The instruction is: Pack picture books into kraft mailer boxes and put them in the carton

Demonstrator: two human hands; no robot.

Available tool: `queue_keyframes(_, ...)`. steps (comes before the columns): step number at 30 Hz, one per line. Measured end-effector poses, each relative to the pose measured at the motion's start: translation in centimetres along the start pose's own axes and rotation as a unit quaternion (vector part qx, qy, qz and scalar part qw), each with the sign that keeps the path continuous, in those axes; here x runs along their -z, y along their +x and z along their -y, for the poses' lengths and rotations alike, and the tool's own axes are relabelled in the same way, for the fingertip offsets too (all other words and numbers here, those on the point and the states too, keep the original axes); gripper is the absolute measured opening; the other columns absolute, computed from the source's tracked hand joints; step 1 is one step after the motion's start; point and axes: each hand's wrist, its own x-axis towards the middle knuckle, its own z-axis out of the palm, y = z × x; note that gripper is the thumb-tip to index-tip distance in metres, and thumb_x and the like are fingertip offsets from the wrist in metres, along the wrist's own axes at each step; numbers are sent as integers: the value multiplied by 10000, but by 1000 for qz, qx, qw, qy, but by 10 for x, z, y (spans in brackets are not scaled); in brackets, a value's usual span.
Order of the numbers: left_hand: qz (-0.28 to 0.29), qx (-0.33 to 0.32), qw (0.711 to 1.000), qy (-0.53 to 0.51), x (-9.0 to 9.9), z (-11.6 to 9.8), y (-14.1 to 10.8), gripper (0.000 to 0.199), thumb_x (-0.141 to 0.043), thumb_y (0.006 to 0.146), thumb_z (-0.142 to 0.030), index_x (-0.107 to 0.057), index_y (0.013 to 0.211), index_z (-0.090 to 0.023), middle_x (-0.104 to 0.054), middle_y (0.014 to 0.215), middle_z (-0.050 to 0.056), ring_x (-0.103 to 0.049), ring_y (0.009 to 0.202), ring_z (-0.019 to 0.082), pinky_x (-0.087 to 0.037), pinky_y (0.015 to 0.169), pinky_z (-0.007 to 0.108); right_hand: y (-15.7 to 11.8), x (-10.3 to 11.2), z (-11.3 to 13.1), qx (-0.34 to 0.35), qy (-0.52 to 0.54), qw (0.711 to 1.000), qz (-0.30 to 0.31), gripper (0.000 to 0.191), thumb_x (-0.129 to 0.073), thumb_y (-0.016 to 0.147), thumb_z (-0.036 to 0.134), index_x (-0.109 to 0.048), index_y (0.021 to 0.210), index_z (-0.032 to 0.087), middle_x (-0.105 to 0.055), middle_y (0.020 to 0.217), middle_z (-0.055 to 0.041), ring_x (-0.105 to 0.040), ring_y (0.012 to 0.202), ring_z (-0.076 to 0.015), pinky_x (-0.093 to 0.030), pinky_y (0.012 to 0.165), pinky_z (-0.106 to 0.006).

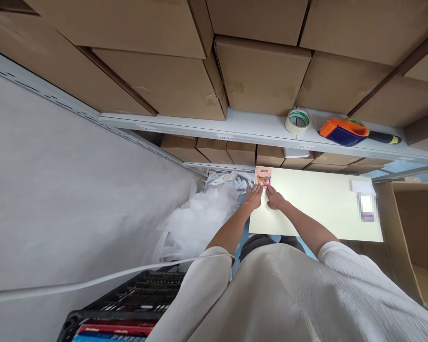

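A small pink booklet or card (pixel 263 176) with a colourful picture lies at the far left corner of a pale tabletop (pixel 306 204). My left hand (pixel 254 196) rests at its near left edge, fingers stretched forward. On the near right edge, the fingertips of my right hand (pixel 274 197) touch it too, with the hand laid out rather flat. The hands are close together, a narrow gap between them. Neither hand is wrapped around anything. Whether the pink item is one sheet or several is too small to tell.
A shelf (pixel 199 126) bears cardboard boxes (pixel 260 76), a tape roll (pixel 298 121) and an orange tape dispenser (pixel 344 131). White plastic bags (pixel 203 218) lie left of the table. An open carton (pixel 392 237) stands right, a black crate (pixel 135 294) behind left. A white cable (pixel 110 275) crosses the left side.
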Motion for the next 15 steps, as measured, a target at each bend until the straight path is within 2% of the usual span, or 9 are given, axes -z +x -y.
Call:
queue_keyframes(6,7,-5,999,40,5,-1,3,902,-594,872,-147,-326,1726,-257,-258,1817,124,-158,1695,364,-35,1350,678,5,2,11,-15,42,998,-35,911,-760,808,185,-443,1661,171,-306,1786,-164,-249,1646,-431,-444,1245,-530)
queue_keyframes(10,-6,-8,999,37,12,-12,2,798,-637,866,-130,-464,1639,-224,-355,1760,187,-276,1651,393,-120,1347,654,-2,16,15,11,-36,998,-45,780,-682,856,159,-490,1612,150,-430,1687,-214,-388,1549,-405,-402,1243,-525)
queue_keyframes(12,-24,-17,999,26,18,-21,0,717,-637,878,-115,-526,1581,-204,-402,1720,208,-318,1632,388,-169,1346,621,-11,28,14,22,-58,995,-73,688,-623,898,148,-527,1579,138,-477,1635,-218,-445,1487,-382,-395,1232,-506)
queue_keyframes(15,-48,-46,998,4,26,-37,-3,648,-616,915,-128,-544,1553,-217,-410,1719,184,-382,1602,366,-271,1327,562,-32,46,6,25,-40,991,-125,605,-544,953,161,-562,1558,153,-486,1617,-199,-470,1445,-361,-422,1193,-495)
